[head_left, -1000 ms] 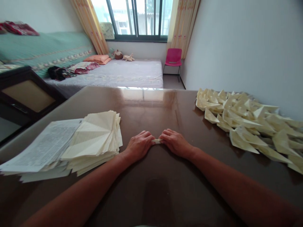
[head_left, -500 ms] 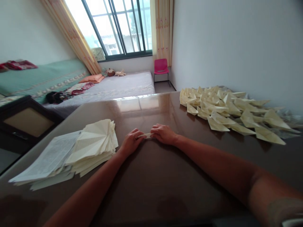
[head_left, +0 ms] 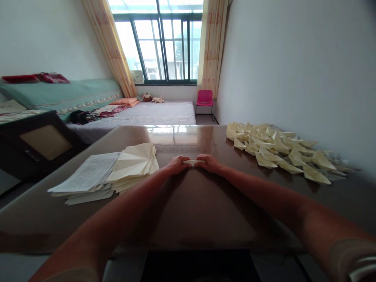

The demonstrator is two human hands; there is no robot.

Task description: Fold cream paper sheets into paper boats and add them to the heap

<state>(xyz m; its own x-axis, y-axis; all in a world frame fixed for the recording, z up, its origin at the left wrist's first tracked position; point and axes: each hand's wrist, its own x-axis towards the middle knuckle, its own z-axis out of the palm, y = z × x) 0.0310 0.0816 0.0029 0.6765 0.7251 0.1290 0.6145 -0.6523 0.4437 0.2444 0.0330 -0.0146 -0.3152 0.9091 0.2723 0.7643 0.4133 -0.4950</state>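
Note:
A small folded piece of cream paper (head_left: 193, 161) lies on the brown glossy table (head_left: 194, 207), pinched from both ends. My left hand (head_left: 177, 165) grips its left end with curled fingers. My right hand (head_left: 209, 163) grips its right end the same way. Both forearms stretch forward over the table. Most of the paper is hidden under my fingers.
A stack of cream sheets (head_left: 136, 164) and printed pages (head_left: 88, 176) lies to the left. A heap of folded paper shapes (head_left: 276, 150) fills the right side by the wall. Beyond the table are a bed (head_left: 147, 113), a pink chair (head_left: 205, 98) and a window.
The camera has tilted up and drawn back, so the hands look farther away. Both hands stay closed on the small folded paper at the same spot on the table.

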